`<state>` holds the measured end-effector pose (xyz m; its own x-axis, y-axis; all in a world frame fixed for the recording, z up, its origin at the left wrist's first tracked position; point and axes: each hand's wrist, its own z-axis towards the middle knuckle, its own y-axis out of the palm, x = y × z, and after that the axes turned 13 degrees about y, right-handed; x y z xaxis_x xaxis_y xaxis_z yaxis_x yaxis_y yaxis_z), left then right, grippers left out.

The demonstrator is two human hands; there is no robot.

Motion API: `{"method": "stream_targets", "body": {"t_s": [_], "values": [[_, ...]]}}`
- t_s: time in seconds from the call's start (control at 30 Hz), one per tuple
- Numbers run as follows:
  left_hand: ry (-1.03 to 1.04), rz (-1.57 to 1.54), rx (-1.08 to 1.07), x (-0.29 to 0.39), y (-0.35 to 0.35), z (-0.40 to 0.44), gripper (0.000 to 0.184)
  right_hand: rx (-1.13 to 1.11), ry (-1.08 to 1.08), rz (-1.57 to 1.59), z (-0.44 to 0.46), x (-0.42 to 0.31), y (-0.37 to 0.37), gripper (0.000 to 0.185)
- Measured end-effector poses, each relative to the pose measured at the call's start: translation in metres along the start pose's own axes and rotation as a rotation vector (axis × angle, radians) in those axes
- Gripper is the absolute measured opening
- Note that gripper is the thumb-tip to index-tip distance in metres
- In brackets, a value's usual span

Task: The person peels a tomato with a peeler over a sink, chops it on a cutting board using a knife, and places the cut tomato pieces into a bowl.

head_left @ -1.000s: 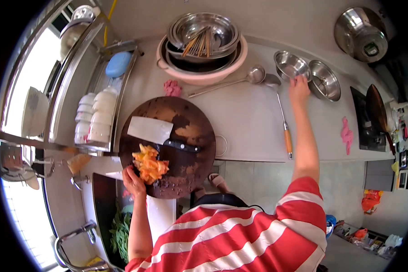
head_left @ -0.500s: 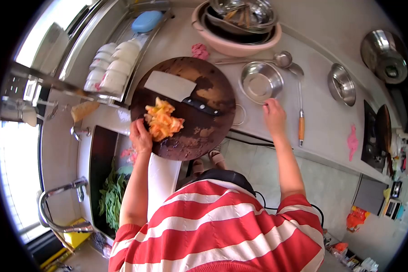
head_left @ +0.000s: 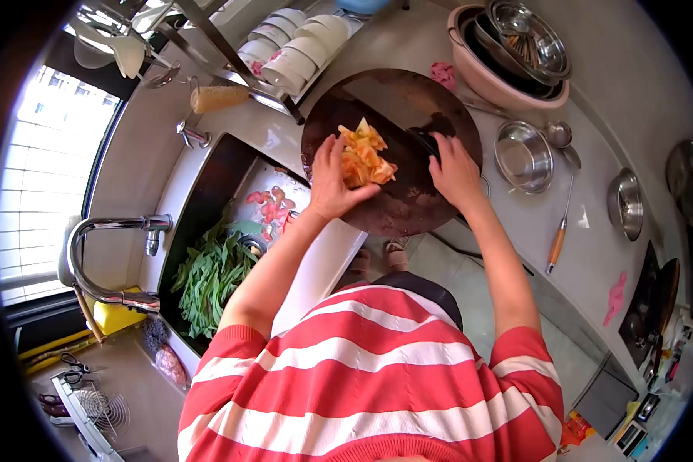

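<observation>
Chopped orange pieces (head_left: 365, 158) lie in a pile on the round dark cutting board (head_left: 408, 208). My left hand (head_left: 335, 181) is at the pile's left side, thumb and fingers spread around its edge. On the board's right part, my right hand (head_left: 454, 171) is at the black handle (head_left: 423, 142) of the cleaver; whether its fingers close round the handle I cannot make out. The cleaver's blade (head_left: 366, 112) points to the upper left, behind the pile. Right of the board stands a steel bowl (head_left: 524, 157).
Left of the board is a sink with green leaves (head_left: 214, 277), pink scraps (head_left: 271, 209) and a faucet (head_left: 115, 223). White bowls (head_left: 300, 54) stand in a rack behind. A pink basin (head_left: 470, 69), ladle (head_left: 558, 134), wooden-handled turner (head_left: 558, 245) and second bowl (head_left: 626, 204) are on the right.
The view has swung left. The steel bowl was brought beside the board and let go. My right hand moved from it to the cleaver's handle; my left hand opened around the orange pieces.
</observation>
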<state>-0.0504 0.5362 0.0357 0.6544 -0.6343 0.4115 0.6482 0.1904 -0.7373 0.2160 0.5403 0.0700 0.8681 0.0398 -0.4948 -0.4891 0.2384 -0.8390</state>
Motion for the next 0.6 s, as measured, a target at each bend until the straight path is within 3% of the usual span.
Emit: {"method": "stream_targets", "body": {"t_s": [0.07,0.13,0.2,0.27,0.33,0.53,0.6], "values": [[-0.017,0.049,-0.016,0.011,0.002,0.004,0.115,0.002,0.155,0.159,-0.019,-0.011,-0.02,0.036],[-0.054,0.168,-0.099,0.02,0.002,0.017,0.115,-0.168,0.444,0.331,-0.035,-0.009,-0.05,0.031],[-0.115,0.181,-0.065,0.019,0.011,0.025,0.113,-0.192,0.424,0.403,-0.069,0.025,-0.029,0.03],[-0.16,0.152,-0.027,0.018,0.017,0.033,0.111,-0.42,0.843,0.754,-0.096,0.012,-0.03,0.027],[-0.158,0.137,-0.025,0.016,0.019,0.038,0.108,-0.506,0.817,0.879,-0.114,0.004,-0.019,0.025],[-0.205,0.071,0.022,0.015,0.03,0.052,0.091,-0.525,0.57,0.803,-0.117,-0.039,0.009,0.025],[-0.215,0.036,0.132,0.012,0.035,0.059,0.071,-0.502,0.588,0.842,-0.112,-0.048,0.013,0.024]]}}
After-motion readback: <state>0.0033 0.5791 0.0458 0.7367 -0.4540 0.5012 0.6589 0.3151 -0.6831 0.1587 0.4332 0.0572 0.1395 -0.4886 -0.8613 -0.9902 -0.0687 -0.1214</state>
